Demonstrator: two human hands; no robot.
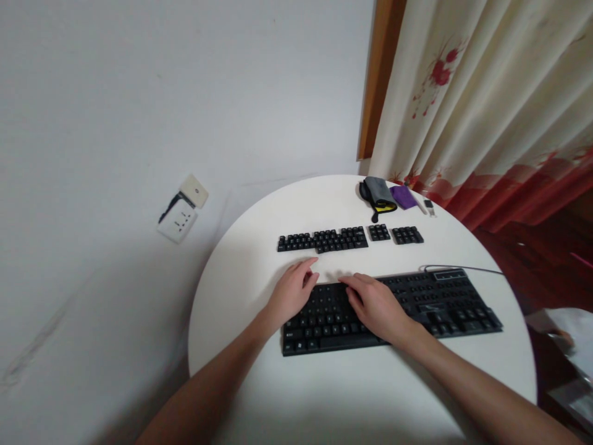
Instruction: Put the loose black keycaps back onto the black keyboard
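A black keyboard (442, 304) lies on the round white table, slightly tilted to the right, with its cable leaving the back edge. At its left rear corner is my left hand (293, 287), index finger stretched toward the loose keycaps and thumb apart. My right hand (374, 303) reaches over the keyboard's middle, its fingers pointing left past the back edge and its thumb lower down. Neither hand visibly holds anything. Behind the keyboard, black keycaps stand in a large group (340, 240), a small block (379, 232) and another block (407, 235).
On the table's far side lie a grey and black pouch (380, 193), a purple cloth (403, 196) and a watch (429, 206). A wall socket (178, 220) is at left. A floral curtain (463, 93) hangs at right. The cable (472, 267) crosses the table's right edge.
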